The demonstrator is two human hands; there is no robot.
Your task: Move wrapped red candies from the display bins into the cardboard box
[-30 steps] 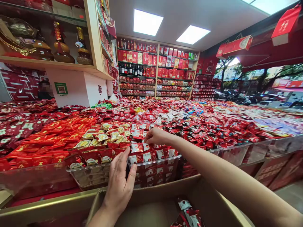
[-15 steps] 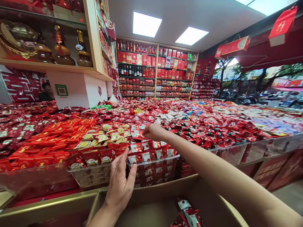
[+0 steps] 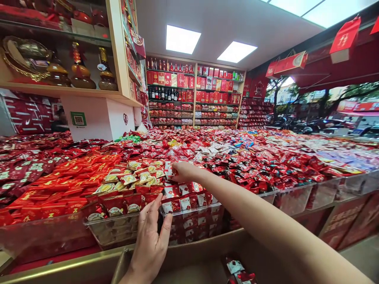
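My right hand [image 3: 186, 172] reaches over a clear plastic bin [image 3: 192, 210] of small red-and-white snack packets. Its fingers are curled together at the far-left part of the bin, closed on a red-and-white snack packet [image 3: 168, 170]; the fingertips are partly hidden. Upright packets [image 3: 185, 202] stand in a row along the bin's front. My left hand [image 3: 151, 236] is open, its fingers stretched up against the bin's front left corner, holding nothing. Beside it, a neighbouring bin holds red packets with a round picture [image 3: 134, 203] and gold packets [image 3: 128, 178].
An open cardboard box [image 3: 204, 252] stands below the bins, with a few loose packets [image 3: 235, 266] inside. Orange-red packets [image 3: 56, 193] heap up at left, dark red ones [image 3: 254, 169] at right. A white pillar [image 3: 89, 118] rises at back left under a wooden shelf [image 3: 97, 92].
My right hand has shifted a little left and lower over the red-and-white packets. The left hand stays at the bin corner. The view has tilted slightly upward.
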